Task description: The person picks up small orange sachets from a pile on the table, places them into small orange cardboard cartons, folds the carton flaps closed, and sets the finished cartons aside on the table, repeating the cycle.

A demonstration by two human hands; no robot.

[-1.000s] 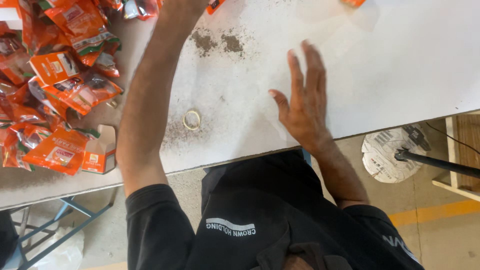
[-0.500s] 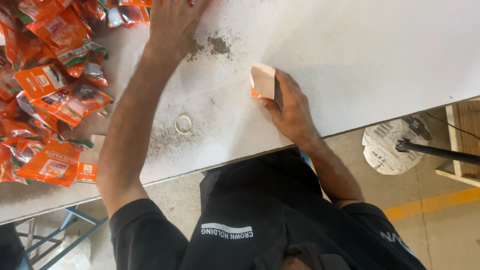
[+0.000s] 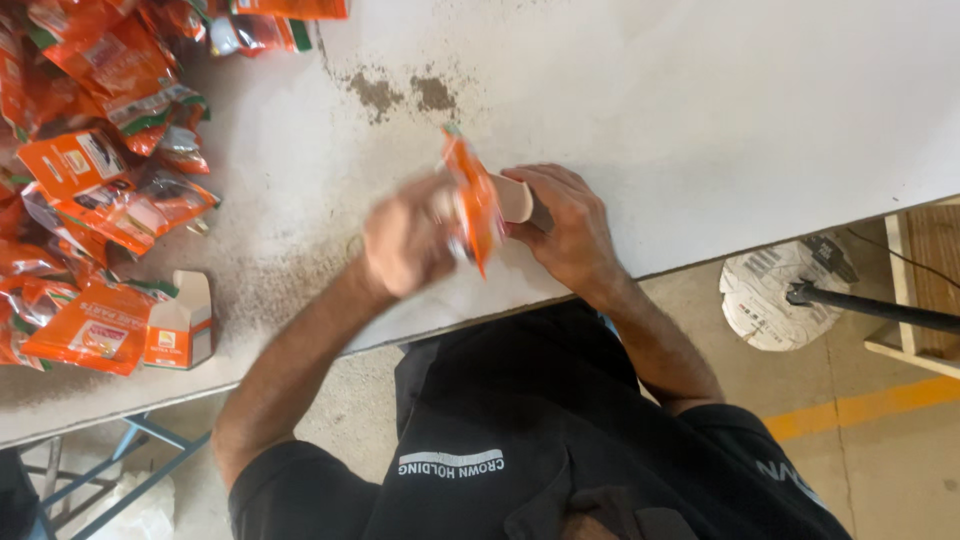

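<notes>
Since the frame half a second ago, the left hand (image 3: pixel 405 245) has been drawn back from the far packets to the middle of the white table (image 3: pixel 750 120). An orange sachet (image 3: pixel 472 205) has been brought with it. The picture is blurred there, yet the fingers are seen closed around the sachet, which is held upright on its edge. The right hand (image 3: pixel 565 230) has stayed near the table's near edge. It is curled around a small pale carton (image 3: pixel 515 197), pinched between thumb and fingers as before. The sachet is held just left of the carton's open end, touching or nearly touching it; which cannot be told. Both things lie between the two hands.

Further left, a small open orange box (image 3: pixel 180 325) lies on the table. Beyond it, a heap of orange packets (image 3: pixel 90 170) is spread to the far left corner. Two dark powder smudges (image 3: pixel 405 93) are seen further off.
</notes>
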